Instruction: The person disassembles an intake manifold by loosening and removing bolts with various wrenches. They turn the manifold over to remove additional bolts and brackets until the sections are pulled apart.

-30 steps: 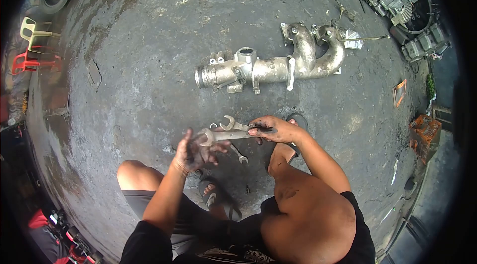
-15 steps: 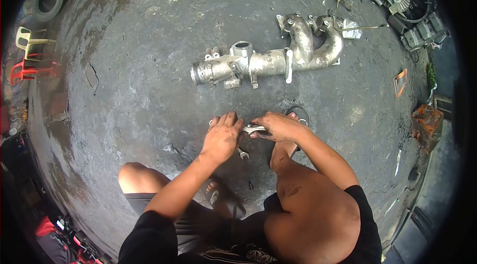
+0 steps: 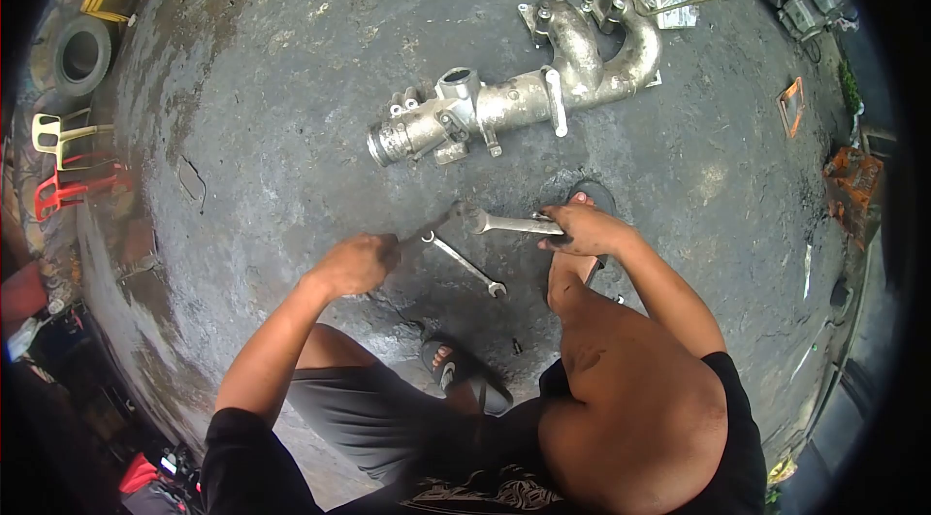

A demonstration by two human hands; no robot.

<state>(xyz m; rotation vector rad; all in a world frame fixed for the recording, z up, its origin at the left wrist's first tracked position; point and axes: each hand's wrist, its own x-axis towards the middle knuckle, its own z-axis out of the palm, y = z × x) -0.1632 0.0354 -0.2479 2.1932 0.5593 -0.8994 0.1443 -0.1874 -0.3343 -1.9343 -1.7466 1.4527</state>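
Observation:
My right hand [image 3: 579, 228] is closed around a large silver wrench [image 3: 519, 224], its wide head pointing left. My left hand [image 3: 355, 264] is a fist at the near end of a long dark tool [image 3: 427, 225], blurred, whose far end reaches up to the silver wrench's head. Between and below my hands, a smaller combination wrench [image 3: 464, 263] lies slantwise on the floor, open end toward me. Farther out rests a metal intake manifold [image 3: 519, 103] with two curved pipes, and a flat metal bar [image 3: 556, 103] lies across it.
The stained concrete floor [image 3: 310, 108] stretches all around. A tyre [image 3: 81, 56] and plastic chairs [image 3: 58, 137] stand at the left. Gearbox-like metal parts [image 3: 810, 1] sit at the upper right, and an orange-brown box [image 3: 853, 187] at the right. My sandalled foot [image 3: 448, 370] is below.
My hands have drawn apart, the left going left and the right slightly up and right. Both held tools and the small wrench on the floor now show at length. The view has shifted slightly.

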